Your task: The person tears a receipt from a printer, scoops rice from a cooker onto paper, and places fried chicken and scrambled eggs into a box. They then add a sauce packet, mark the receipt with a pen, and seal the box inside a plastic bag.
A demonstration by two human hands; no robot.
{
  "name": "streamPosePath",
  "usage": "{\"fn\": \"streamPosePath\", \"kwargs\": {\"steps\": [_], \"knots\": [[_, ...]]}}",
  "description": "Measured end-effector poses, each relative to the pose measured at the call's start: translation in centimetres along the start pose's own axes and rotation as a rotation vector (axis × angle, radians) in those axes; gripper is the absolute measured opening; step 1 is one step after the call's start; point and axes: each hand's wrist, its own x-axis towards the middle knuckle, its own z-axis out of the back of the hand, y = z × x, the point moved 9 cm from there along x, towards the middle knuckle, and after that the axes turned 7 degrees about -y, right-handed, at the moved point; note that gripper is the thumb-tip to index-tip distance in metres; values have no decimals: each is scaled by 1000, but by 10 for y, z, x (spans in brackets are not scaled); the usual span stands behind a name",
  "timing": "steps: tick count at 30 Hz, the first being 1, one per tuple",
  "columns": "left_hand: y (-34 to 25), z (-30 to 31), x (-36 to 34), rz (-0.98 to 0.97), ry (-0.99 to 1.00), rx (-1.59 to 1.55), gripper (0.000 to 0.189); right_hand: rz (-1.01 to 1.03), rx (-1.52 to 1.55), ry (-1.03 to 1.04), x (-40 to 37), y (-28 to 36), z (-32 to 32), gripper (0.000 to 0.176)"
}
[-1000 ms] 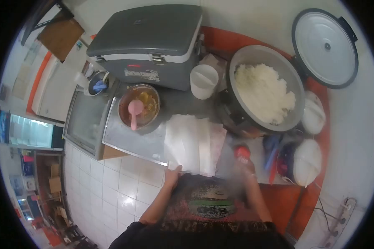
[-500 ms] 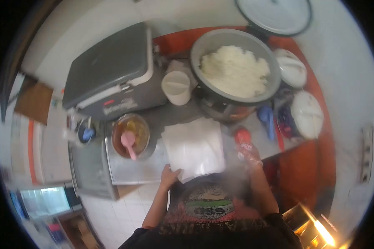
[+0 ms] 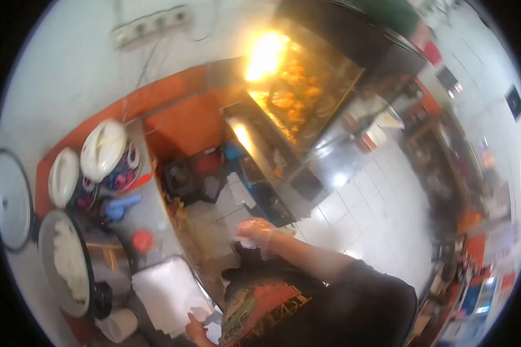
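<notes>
My left hand (image 3: 197, 328) rests at the edge of a stack of white paper sheets (image 3: 167, 296), fingers apart. My right hand (image 3: 256, 232), in a clear plastic glove, is in front of my body beyond the counter's edge, its fingers curled together; what they hold, if anything, is too blurred to make out. A round red object (image 3: 143, 240) stands on the counter above the papers. To the left is a large pot of white rice (image 3: 69, 260), with a white cup (image 3: 118, 325) below it. Blue utensils (image 3: 121, 206) lie near the white lidded containers (image 3: 103, 149).
A brightly lit glass display case (image 3: 304, 92) with orange-brown food stands at the upper middle. Dark containers (image 3: 197, 173) sit low beside the counter. White floor tiles (image 3: 353, 205) extend to the right. A round lid (image 3: 13, 199) leans at the far left.
The view has swung right, towards the display case. My right hand has moved away from the red object, out past the counter's edge. My left hand stays by the papers.
</notes>
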Motion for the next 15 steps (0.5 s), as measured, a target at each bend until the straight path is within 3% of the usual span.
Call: {"fn": "streamPosePath", "kwargs": {"steps": [2,4,5,6,7,8,9,10,12,15], "knots": [[-32,25,0,-181,-49,200,52,-43,305,15,-2,-31,52,24],[-66,40,-4,-340,-104,386,47,103,91,-35,7,-46,119,25],[-80,42,-7,-414,-132,476,45,291,-324,-157,11,-46,154,26],[-94,41,-13,-483,-163,564,44,288,-418,-258,3,-52,187,27],[-112,44,-16,-526,-189,467,47,274,-510,-357,-8,-53,218,28],[-134,46,-21,-569,-212,365,57,90,-272,-427,-19,-68,255,30],[-156,45,-27,-610,-235,258,70,38,-324,-502,-36,-62,280,30],[-177,41,-42,-654,-269,264,67,-19,-372,-573,-57,-53,302,31],[-222,21,-83,-731,-330,260,63,113,-1087,-729,-106,-2,342,31],[-290,-9,-200,-884,-322,160,53,250,-827,-988,-105,-54,476,34]]}}
